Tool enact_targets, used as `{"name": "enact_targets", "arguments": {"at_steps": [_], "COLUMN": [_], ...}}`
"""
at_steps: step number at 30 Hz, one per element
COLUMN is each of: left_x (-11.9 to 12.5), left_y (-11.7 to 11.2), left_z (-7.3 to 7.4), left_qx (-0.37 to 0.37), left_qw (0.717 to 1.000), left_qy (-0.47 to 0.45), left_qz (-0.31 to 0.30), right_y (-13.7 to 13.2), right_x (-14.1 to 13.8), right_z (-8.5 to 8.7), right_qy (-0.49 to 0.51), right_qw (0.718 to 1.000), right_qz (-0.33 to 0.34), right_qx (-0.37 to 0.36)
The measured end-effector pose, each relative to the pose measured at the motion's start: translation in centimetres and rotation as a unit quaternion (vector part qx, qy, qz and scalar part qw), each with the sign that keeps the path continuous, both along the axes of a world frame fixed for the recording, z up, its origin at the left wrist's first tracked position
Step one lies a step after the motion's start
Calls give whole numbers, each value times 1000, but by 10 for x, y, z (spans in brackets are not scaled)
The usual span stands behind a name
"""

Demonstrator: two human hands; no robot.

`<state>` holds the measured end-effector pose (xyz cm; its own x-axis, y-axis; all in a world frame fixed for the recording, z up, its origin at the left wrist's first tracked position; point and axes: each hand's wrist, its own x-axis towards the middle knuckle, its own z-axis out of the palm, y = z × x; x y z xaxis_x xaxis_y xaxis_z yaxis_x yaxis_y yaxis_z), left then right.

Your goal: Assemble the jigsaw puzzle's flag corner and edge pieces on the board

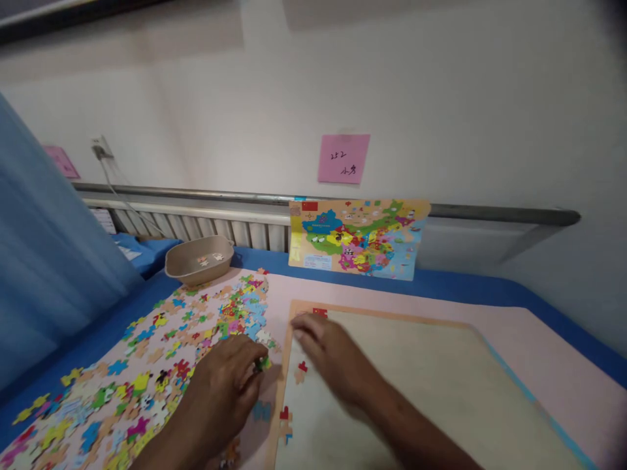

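Note:
My left hand is curled above the loose jigsaw pieces, with a green jigsaw piece showing at its pinched fingertips. My right hand reaches over the top left corner of the puzzle board. Its fingers are bent together at the board's orange edge, and what lies under them is hidden. Just beyond it, a red piece sits along the top edge. Two red-and-tan pieces lie on the left part of the board, one below the right hand, the other by the left edge.
A beige basin with a few pieces inside stands at the back left. The reference map picture leans against the wall rail. A pink note is stuck above it. At far left hangs a blue curtain.

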<state>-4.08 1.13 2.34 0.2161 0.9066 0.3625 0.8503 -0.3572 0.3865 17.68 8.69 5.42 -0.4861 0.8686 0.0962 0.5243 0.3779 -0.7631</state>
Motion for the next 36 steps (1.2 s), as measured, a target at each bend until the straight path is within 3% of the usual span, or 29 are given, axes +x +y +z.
{"name": "enact_targets", "arguments": {"at_steps": [1,2,4,7,10,15,36], "left_x": [-3,-4,-4,-1,0,-3,-4], "left_y": [2,4,8,11,11,10,9], "left_z": [-2,-3,-6,-8,-9,-13,-28], "left_qx": [-31,-65,-118,-144,-150,-147,-15], "left_qw": [999,996,985,976,974,974,992], "left_qy": [31,65,125,161,169,170,127], "left_qz": [9,18,28,35,33,23,10], "right_y": [12,22,35,34,25,21,30], "right_x": [14,28,47,52,42,31,39], "right_z": [5,9,9,-3,-13,-17,-25], "right_qy": [-142,-194,-247,-282,-297,-325,-294], "right_qw": [987,976,961,953,950,941,949], "right_qz": [-44,-78,-105,-95,-73,-66,-95], "right_qx": [59,70,63,51,54,62,60]}}
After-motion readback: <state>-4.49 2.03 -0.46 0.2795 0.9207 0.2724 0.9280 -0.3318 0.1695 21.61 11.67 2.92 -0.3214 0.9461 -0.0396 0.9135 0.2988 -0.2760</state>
